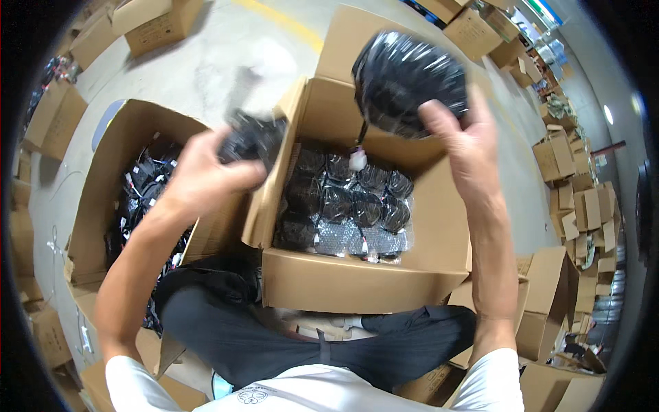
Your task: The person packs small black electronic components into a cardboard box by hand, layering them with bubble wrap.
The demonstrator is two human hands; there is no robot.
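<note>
My right hand (468, 141) grips a large rounded black part wrapped in shiny plastic (405, 82), held over the far right of an open cardboard box (364, 281). From the wrapped part hangs a short dark cable ending in a white connector (358, 160). Inside the box, several similar dark wrapped parts (336, 204) sit in rows on bubble wrap (336, 242). Above the box's left wall, my left hand (213, 168) closes on a smaller black piece (257, 141), smeared by motion, so its kind is unclear.
To the left stands another open carton (89, 226), holding a heap of black parts with cables and white connectors (147, 182). My dark-trousered legs (322, 353) are just this side of the boxes. Many cartons (575, 213) are piled along the right; others (154, 31) stand at far left.
</note>
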